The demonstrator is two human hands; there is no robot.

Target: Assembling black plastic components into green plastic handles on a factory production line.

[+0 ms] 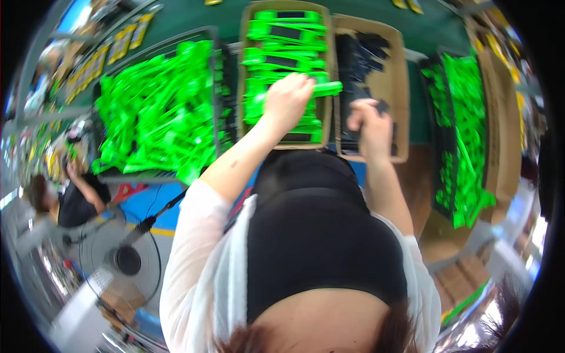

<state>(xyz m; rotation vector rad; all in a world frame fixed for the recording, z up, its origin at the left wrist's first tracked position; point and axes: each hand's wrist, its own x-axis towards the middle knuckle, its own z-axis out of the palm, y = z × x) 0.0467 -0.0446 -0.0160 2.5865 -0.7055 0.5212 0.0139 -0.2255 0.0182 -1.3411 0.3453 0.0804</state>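
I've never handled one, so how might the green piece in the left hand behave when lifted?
The green piece is probably stiff: its end juts straight from the left hand. Its shiny surface suggests smooth plastic, perhaps slightly slippery. Its slim shape suggests little weight.

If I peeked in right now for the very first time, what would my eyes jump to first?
Probably the big heap of bright green plastic pieces, in the dark crate on the left. Next, the left hand, holding a green piece over the middle carton of more green pieces, and the blurred right hand at the carton of black pieces just right of it.
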